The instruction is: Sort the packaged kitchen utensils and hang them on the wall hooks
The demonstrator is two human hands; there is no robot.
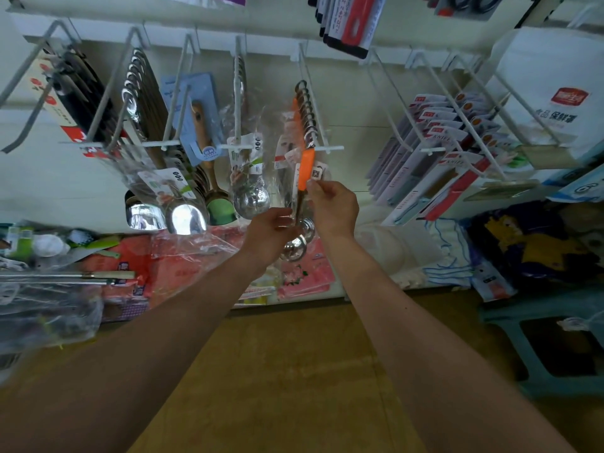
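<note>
An orange-handled ladle in a clear bag (306, 170) hangs at the front end of a white wall hook (314, 125), with several like it behind. My right hand (333, 206) pinches the bag beside the orange handle, near its paper tag. My left hand (273, 228) grips the lower part of the bag, just above the steel bowl (295, 248). Whether the ladle's hole sits on the hook I cannot tell.
To the left, hooks carry steel ladles (251, 191), spatulas (183, 217) and dark-handled utensils (75, 93). Boxed knives (434, 152) hang on hooks to the right. Red and pink packets (170, 266) lie on the shelf below. A bagged utensil bundle (49, 299) sits at left, a teal stool (555, 348) at right.
</note>
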